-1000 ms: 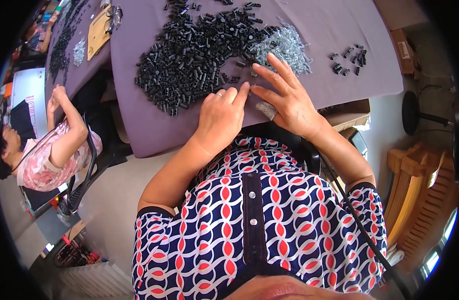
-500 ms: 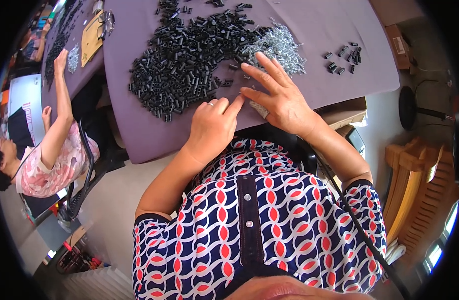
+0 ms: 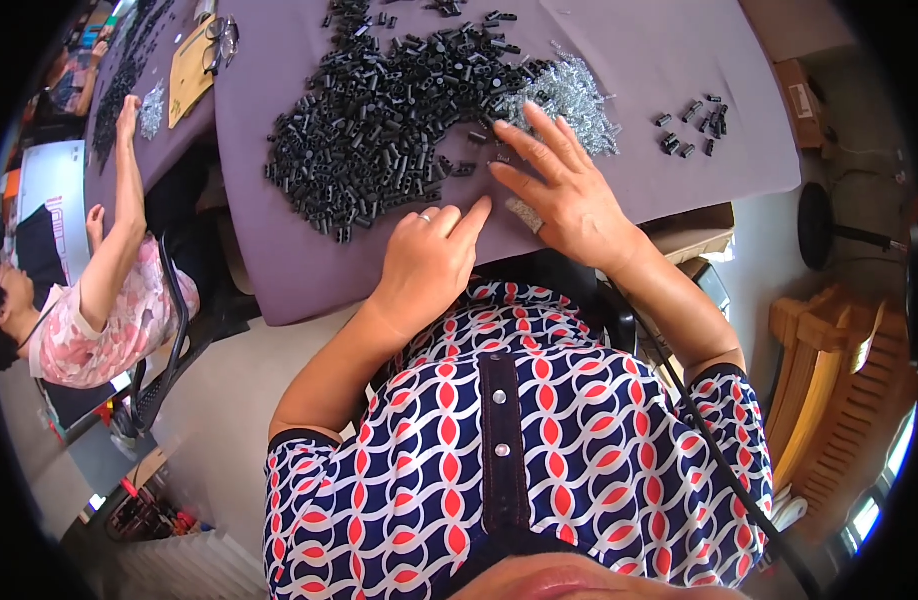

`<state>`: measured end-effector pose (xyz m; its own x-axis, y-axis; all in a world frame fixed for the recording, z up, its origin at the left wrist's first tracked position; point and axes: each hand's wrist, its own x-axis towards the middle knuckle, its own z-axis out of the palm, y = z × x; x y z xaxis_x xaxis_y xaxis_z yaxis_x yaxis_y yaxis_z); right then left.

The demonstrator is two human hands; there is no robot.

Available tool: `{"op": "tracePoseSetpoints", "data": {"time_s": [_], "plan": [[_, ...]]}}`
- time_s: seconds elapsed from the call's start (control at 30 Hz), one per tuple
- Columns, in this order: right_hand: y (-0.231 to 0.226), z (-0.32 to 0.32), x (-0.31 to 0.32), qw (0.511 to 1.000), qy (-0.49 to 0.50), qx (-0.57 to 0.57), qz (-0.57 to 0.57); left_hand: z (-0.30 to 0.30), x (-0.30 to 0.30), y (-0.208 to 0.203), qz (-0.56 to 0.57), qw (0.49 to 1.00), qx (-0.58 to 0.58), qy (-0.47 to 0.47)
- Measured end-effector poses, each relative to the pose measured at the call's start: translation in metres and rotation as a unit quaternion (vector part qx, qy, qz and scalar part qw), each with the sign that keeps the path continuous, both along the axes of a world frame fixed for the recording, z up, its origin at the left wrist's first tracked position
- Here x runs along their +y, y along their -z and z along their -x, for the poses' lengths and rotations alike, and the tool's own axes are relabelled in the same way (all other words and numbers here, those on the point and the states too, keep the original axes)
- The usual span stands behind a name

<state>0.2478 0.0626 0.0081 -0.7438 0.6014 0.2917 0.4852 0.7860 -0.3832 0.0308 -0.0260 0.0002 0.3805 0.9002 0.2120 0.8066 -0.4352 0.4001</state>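
Observation:
My left hand (image 3: 426, 262) is low over the table's near edge, its index finger reaching toward my right hand and the other fingers curled in. Its thumb and whatever it may grip are hidden from above. My right hand (image 3: 577, 208) is spread, fingers stretched over the near side of a heap of small shiny silver pieces (image 3: 577, 95); nothing shows in it. A beige wrap (image 3: 524, 214) covers its thumb. Left of the silver heap, and touching it, spreads a large pile of short black cylindrical parts (image 3: 364, 140). A few black parts lie just beyond my fingertips.
On the right of the purple-grey table cover (image 3: 679, 165) lies a small separate group of black parts (image 3: 694, 128). Cardboard boxes (image 3: 694, 232) stand under the right edge. At left, another person (image 3: 99, 310) sits at a second table with glasses (image 3: 219, 45) and a brown envelope (image 3: 191, 72).
My hands have drawn slightly apart; the left index finger no longer meets the right fingers. The view has shifted a little. The piles look the same.

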Motion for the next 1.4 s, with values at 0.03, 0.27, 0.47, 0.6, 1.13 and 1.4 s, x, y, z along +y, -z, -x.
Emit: {"op": "tracePoseSetpoints", "data": {"time_s": [0.03,0.27,0.47,0.6,1.13,1.4], "plan": [[0.001,-0.003,0.003,1.0,0.017,0.022,-0.008,0.002,-0.001,0.0,0.012,1.0,-0.028,-0.005],[-0.001,0.003,0.006,0.998,0.055,0.038,-0.002,0.0,-0.005,-0.004,0.218,0.9,-0.353,-0.132],[0.005,0.01,0.003,0.997,0.077,0.012,0.001,0.008,0.004,-0.005,0.38,0.714,-0.57,-0.145],[0.008,0.01,0.003,0.998,0.06,-0.031,-0.012,0.007,0.003,-0.004,0.399,0.7,-0.575,-0.141],[-0.024,0.003,-0.011,0.931,0.04,0.127,0.339,-0.008,0.002,-0.006,0.381,0.737,-0.539,-0.148],[-0.014,-0.003,-0.01,0.891,0.014,0.197,0.409,-0.014,0.004,-0.008,0.379,0.747,-0.53,-0.131]]}}
